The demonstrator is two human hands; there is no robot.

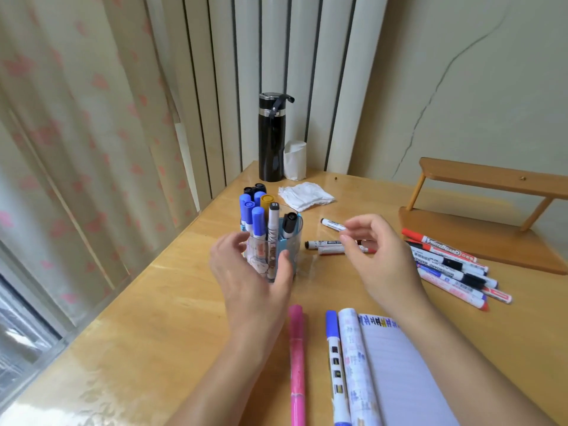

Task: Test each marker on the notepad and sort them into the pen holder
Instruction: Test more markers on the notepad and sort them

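Note:
A clear pen holder (292,238) with a blue insert stands mid-table, holding several blue, black and yellow capped markers. My left hand (249,278) wraps it from the front, fingers on its left side and thumb on its right. My right hand (381,259) hovers to its right with fingers apart and empty, just above three loose markers (325,245). A pile of whiteboard markers (451,269) lies further right. The notepad (399,364) lies open at the near right, with a blue-capped marker (336,364) and a pink marker (297,358) beside it.
A black flask (271,139) and a white paper roll (295,159) stand at the table's far corner, with a crumpled tissue (304,195) in front. A wooden rack (491,210) sits at the back right. Curtains hang along the table's left edge.

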